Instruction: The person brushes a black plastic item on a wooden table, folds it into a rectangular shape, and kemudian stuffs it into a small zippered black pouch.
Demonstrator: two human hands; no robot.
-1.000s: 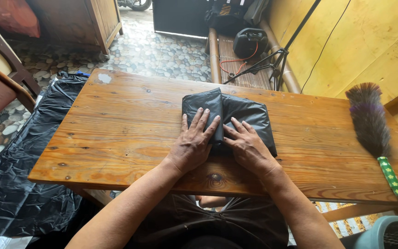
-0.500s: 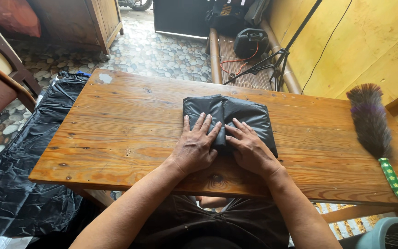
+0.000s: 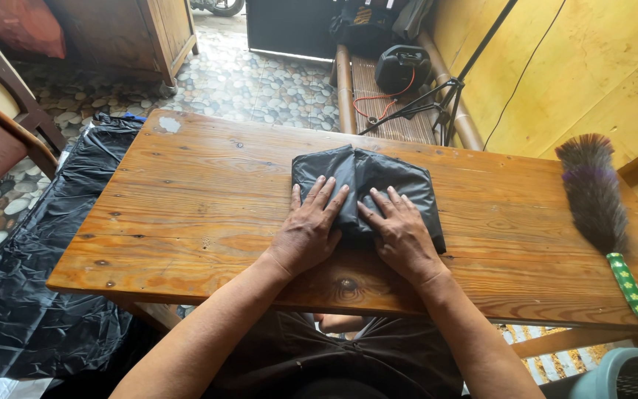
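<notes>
In the head view, a folded black plastic bag [image 3: 378, 181] lay flat on the wooden table [image 3: 208, 192], a little beyond the table's middle and toward its far edge. The bundle was roughly rectangular, with its long axis running side to side along the table's length. A raised crease crossed it from near edge to far edge, coming to a slight peak at the far side, so the fold pointed away from the person.

The left hand [image 3: 310, 229] rested palm down on the near left part of the bag, fingers spread and flat, the heel of the hand on bare wood just short of the bag. The right hand [image 3: 400, 233] lay the same way on the near right part, fingers spread, its fingertips close to the crease. The two hands sat side by side, near each other but apart, and neither pinched anything; both seemed to press the plastic down, though how hard could not be told.

Well to the right of the bag, a feather duster [image 3: 601, 207] lay on the table with its dark plume toward the far edge and its green patterned handle toward the near edge. Left of the table, a large sheet of black plastic [image 3: 31, 295] covered the floor. Beyond the bag, past the table's far edge, a bamboo bench [image 3: 378, 96] held a small dark device with a red cable.
</notes>
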